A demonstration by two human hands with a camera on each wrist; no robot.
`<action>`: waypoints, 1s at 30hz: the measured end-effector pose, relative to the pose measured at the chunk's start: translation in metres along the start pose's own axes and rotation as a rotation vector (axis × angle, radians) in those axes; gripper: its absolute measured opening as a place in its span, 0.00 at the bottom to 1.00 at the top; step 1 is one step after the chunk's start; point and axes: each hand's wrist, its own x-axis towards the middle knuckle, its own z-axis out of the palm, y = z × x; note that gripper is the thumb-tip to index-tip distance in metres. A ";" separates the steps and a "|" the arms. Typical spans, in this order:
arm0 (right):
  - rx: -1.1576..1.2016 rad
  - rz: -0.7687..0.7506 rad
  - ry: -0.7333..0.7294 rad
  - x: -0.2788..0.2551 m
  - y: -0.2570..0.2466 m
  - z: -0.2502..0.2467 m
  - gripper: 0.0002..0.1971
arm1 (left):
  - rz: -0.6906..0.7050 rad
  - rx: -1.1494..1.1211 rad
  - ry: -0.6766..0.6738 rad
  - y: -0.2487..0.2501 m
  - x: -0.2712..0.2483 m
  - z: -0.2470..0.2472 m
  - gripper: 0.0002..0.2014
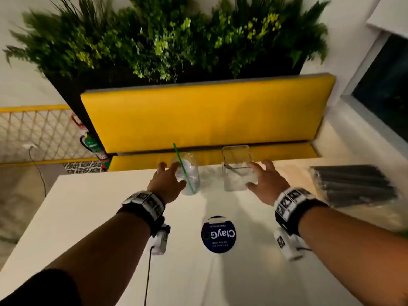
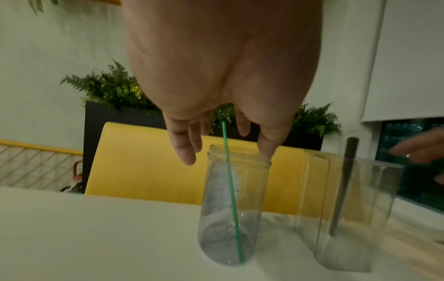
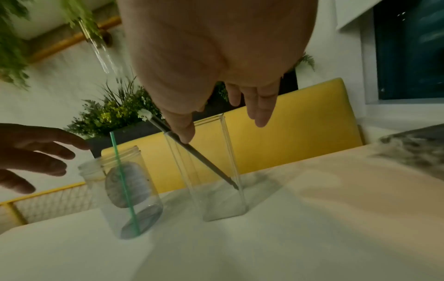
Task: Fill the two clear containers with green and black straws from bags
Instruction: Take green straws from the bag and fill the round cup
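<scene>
Two hands are reaching over the white desk (image 1: 92, 217), each toward its own clear container. Well off to the outer side of the right hand (image 1: 263, 182), the bag of black straws (image 1: 353, 184) is lying flat, straws running crosswise, so that hand is the nearer one. Its fingers are spread, holding nothing, thumb touching the square container (image 1: 237, 168) with one leaning black straw (image 3: 197, 154). The left hand (image 1: 169, 181), also spread and holding nothing, is hovering beside the round jar (image 1: 187, 175), where one green straw (image 1: 183, 167) is leaning.
</scene>
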 end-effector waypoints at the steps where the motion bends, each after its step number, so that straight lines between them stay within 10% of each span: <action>1: -0.028 0.015 -0.026 0.010 -0.004 0.001 0.32 | -0.018 0.016 -0.024 0.001 0.006 0.004 0.29; 11: 0.113 -0.003 0.078 0.042 0.002 0.025 0.08 | -0.021 -0.100 0.009 -0.010 0.025 0.035 0.15; 30: 0.219 -0.090 0.147 -0.143 0.022 0.053 0.06 | 0.055 -0.146 0.018 -0.040 -0.140 0.060 0.15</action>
